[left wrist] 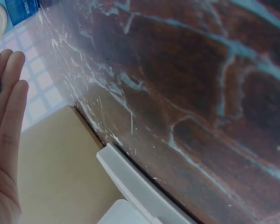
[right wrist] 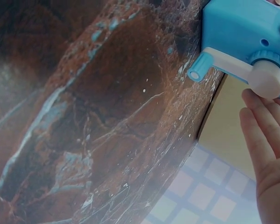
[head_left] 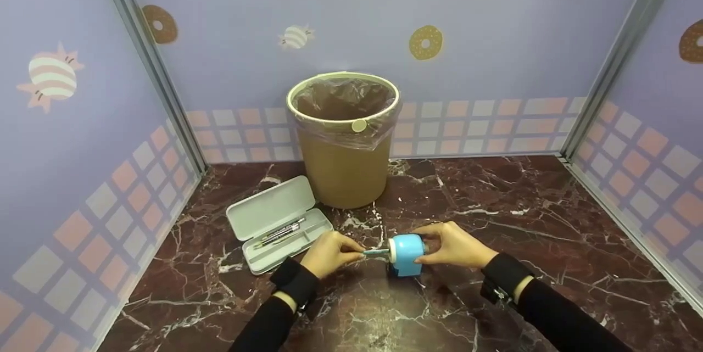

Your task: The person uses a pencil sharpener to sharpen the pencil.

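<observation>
A pencil [head_left: 375,252] is pinched by the left hand [head_left: 329,253]; beyond its fingertips, a sharpener [head_left: 407,256] is clasped by the right hand [head_left: 457,245].

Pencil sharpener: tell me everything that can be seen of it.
The pencil sharpener is blue, boxy and rounded on top, apparently plastic, with a white round front. At the opposite end are a white crank arm with a blue knob and a small hole. It stands upright on the marbled table. The person's right grip holds it from the crank end; a pencil meets its front.
</observation>
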Tool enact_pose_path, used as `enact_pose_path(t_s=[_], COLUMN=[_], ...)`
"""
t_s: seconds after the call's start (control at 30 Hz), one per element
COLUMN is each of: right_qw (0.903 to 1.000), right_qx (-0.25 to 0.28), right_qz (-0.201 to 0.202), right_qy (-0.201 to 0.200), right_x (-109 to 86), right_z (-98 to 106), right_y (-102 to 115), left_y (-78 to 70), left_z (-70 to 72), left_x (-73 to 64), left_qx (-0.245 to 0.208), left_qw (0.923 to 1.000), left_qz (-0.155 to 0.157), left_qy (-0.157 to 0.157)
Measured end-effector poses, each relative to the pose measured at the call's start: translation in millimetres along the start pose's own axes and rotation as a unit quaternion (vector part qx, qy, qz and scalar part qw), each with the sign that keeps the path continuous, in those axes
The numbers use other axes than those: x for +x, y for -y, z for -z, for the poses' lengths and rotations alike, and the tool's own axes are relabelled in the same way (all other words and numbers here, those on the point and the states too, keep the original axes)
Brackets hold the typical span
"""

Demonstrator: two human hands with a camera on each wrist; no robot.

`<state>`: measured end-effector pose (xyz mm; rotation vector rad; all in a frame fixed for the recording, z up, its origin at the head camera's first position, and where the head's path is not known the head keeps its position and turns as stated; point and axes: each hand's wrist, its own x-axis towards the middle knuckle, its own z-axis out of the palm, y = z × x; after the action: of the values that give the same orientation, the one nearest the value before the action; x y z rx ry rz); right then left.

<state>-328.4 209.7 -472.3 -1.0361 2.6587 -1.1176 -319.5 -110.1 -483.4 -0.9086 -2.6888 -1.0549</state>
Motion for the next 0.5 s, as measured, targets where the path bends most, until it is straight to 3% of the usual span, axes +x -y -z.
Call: enact_pose_path(t_s=[0.27,0.5], right_qw=[0.9998,0.9996], right_qx=[-0.013,-0.024], right_qz=[0.012,0.011], right_qy=[0.002,0.006], right_x=[1.2,2.3], right_z=[0.7,-0.2], right_y=[-1.2,-1.0], left_y=[-4.0,-5.3], left_z=[1.8,-2.3], left_x=[1.8,4.1], left_qx=[-0.017,-0.004], left_qw=[0.9998,0.9998], left_qz=[-0.004,-0.019], left_qy=[0.008,0.004])
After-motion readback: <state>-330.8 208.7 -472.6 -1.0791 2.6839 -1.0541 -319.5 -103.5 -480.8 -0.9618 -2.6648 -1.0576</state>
